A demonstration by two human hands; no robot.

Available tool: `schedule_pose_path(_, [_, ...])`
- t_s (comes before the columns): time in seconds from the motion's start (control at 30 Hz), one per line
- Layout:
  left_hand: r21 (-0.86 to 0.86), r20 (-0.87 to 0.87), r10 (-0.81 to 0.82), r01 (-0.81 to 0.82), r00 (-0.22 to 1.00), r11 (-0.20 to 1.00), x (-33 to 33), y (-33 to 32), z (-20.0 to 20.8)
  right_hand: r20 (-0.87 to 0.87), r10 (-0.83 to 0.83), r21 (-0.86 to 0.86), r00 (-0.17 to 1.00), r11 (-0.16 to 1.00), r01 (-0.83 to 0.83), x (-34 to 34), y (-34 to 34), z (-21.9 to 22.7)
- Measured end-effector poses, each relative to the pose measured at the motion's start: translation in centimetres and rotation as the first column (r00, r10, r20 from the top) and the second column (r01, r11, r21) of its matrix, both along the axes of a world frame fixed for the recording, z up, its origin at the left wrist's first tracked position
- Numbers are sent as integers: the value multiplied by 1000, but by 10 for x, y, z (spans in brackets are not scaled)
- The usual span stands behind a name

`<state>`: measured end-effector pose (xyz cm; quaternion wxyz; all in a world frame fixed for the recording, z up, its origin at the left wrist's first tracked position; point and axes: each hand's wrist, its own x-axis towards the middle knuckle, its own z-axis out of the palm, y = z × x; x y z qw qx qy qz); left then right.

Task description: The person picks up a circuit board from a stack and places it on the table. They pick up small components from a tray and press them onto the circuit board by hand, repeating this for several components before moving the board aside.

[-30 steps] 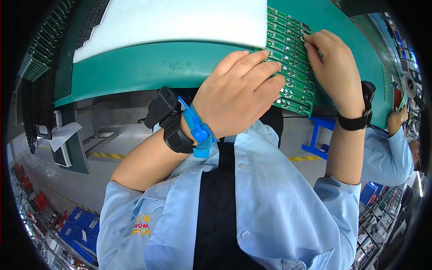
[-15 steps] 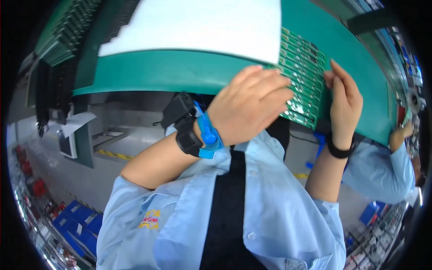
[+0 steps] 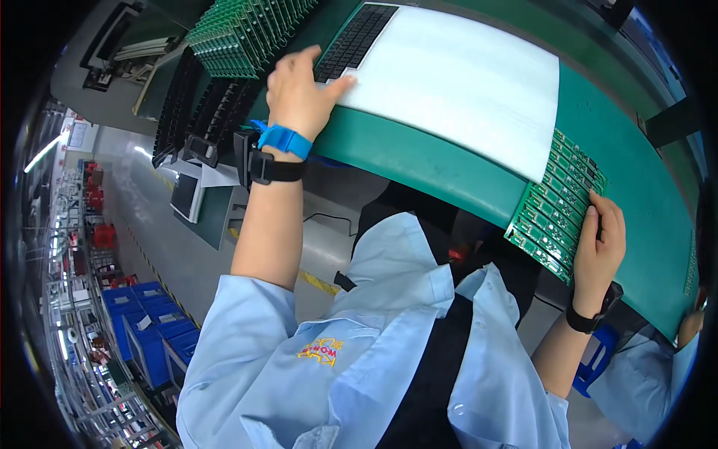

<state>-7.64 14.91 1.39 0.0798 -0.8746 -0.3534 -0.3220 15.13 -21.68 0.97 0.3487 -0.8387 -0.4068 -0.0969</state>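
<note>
My left hand (image 3: pixel 298 93) is open, fingers and thumb spread, at the left end of a white sheet (image 3: pixel 456 82). Beside its fingertips, rows of small black parts (image 3: pixel 357 43) lie in a tight block along that end. A blue band and a black strap circle my left wrist. With its fingers closed at the right edge of a green circuit board panel (image 3: pixel 557 206), my right hand (image 3: pixel 603 238) holds the panel. Strips of small components cover the panel. Its near end juts past the table edge, and its upper left side meets the sheet's corner.
Many green boards stand in a black rack (image 3: pixel 243 41) at the far left. The green table (image 3: pixel 426 168) runs across in front of me. Blue bins (image 3: pixel 146 322) sit on the floor at left. Another person's blue sleeve (image 3: pixel 643 382) shows at lower right.
My left hand has moved from the circuit board panel leftward to the black parts, its fingers spreading. My right hand has closed on the panel's edge. The view has turned left.
</note>
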Motion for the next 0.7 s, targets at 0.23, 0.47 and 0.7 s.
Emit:
schedule_pose_path(0.23, [-187, -15, -25, 22, 1000, 982, 4, -2, -2, 8, -14, 11, 1000, 1000, 14, -4, -2, -3])
schedule_pose_path(0.47, [-61, 34, 58, -56, 998, 997, 1, -4, -9, 24, -13, 16, 1000, 1000, 12, -4, -5, -3])
schedule_pose_path(0.7, [-482, 574, -31, 368, 818, 795, 11, -51, 7, -46, -14, 121, 999, 992, 20, -5, -9, -6])
